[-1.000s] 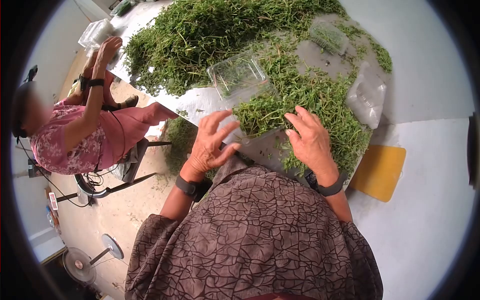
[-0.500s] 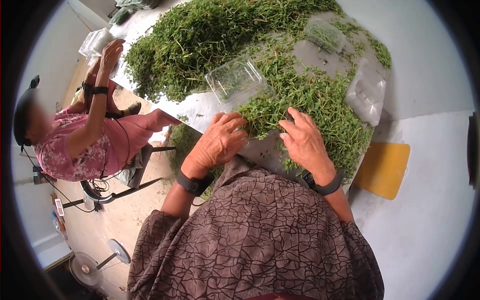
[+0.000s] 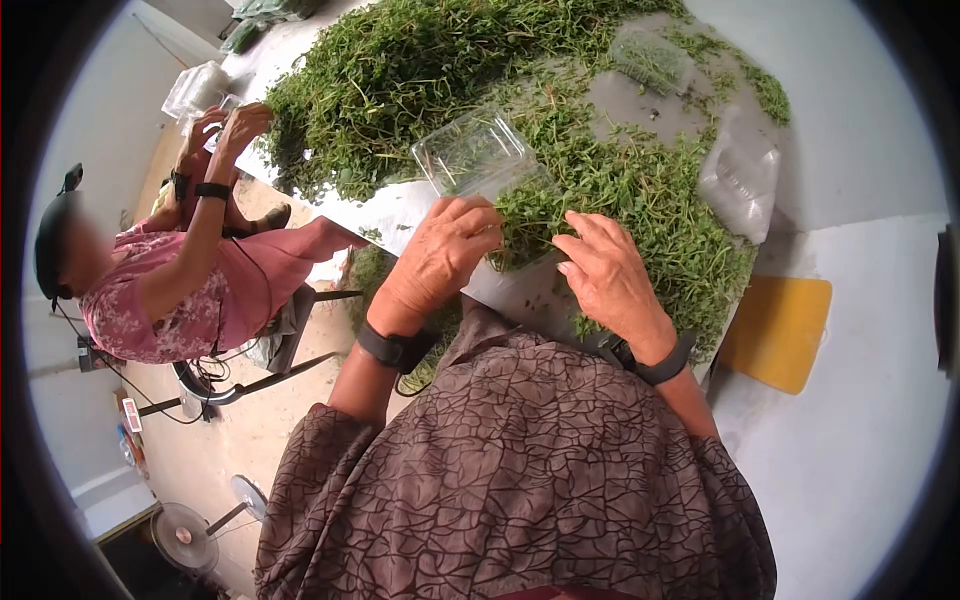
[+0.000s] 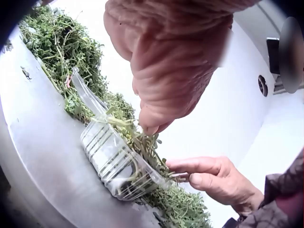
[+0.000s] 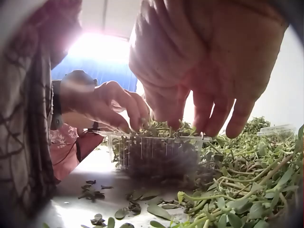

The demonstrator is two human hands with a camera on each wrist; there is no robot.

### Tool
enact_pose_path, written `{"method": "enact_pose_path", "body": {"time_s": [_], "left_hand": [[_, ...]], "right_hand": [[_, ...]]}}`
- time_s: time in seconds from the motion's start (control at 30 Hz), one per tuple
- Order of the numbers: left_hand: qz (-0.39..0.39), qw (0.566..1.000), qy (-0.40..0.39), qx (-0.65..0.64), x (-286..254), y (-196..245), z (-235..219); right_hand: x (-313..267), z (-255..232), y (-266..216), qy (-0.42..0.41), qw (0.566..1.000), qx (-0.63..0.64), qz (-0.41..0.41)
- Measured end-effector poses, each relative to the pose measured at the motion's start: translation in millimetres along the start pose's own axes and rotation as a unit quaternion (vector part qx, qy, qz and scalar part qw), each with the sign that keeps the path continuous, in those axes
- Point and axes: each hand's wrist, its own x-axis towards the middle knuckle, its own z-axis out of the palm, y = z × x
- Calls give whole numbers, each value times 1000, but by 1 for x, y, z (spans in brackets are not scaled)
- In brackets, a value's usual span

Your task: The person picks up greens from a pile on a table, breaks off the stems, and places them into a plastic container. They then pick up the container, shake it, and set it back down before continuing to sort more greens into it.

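Between the hands stands a clear plastic box [image 4: 111, 154] filled with green sprigs [image 3: 530, 225], its lid tilted up on the far side. The left hand [image 3: 440, 250] has its fingers bent and bunched at the box's left side; in the left wrist view its fingertips pinch stems above the rim. The right hand [image 3: 612, 285] is at the right side, fingers spread and fairly straight. In the right wrist view the right hand's fingertips [image 5: 235, 130] reach down to the greens along the rim of the box [image 5: 156, 149].
A large heap of greens [image 3: 400, 90] covers the table's far side. Two more clear containers [image 3: 650, 60] [image 3: 740, 175] lie at the right. A yellow stool [image 3: 775, 335] stands beyond the table's right edge. Another person in pink [image 3: 165, 290] sits at the left.
The left hand has moved right and up to the box, and its spread fingers have come together on the greens. The right hand has shifted only slightly. The other person's hands have lowered.
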Motion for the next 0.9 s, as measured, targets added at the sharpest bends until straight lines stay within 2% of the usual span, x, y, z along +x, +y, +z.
{"method": "enact_pose_path", "body": {"time_s": [0.03, 0.1, 0.13, 0.23, 0.27, 0.4, 0.5, 0.73, 0.9], "left_hand": [[0, 1000, -3, 3, -1, -1, 0], [-47, 997, 66, 11, -7, -4, 0], [-67, 996, 53, 16, -9, -3, -2], [-65, 996, 55, 2, -12, -1, 2], [-55, 998, 18, -3, -13, -2, 4], [-43, 997, -45, 35, -4, 8, 13], [-47, 996, -68, 40, -1, 13, 19], [-14, 998, -51, 37, -12, 1, 21], [-8, 999, -42, 0, -15, -3, 15]], "right_hand": [[0, -2, 0, 4, 1000, 7, 4], [0, -3, 1, 12, 1000, 17, 8], [0, -3, 2, 17, 1000, 17, 4], [1, -4, 3, 26, 1000, 14, -4], [2, -5, 3, 26, 1000, 8, -9], [5, -1, 0, 33, 999, -2, -24], [6, 4, -1, 33, 999, -7, -37], [7, 13, 5, 25, 996, -69, -53], [5, 15, 2, 2, 999, -53, -4]]}}
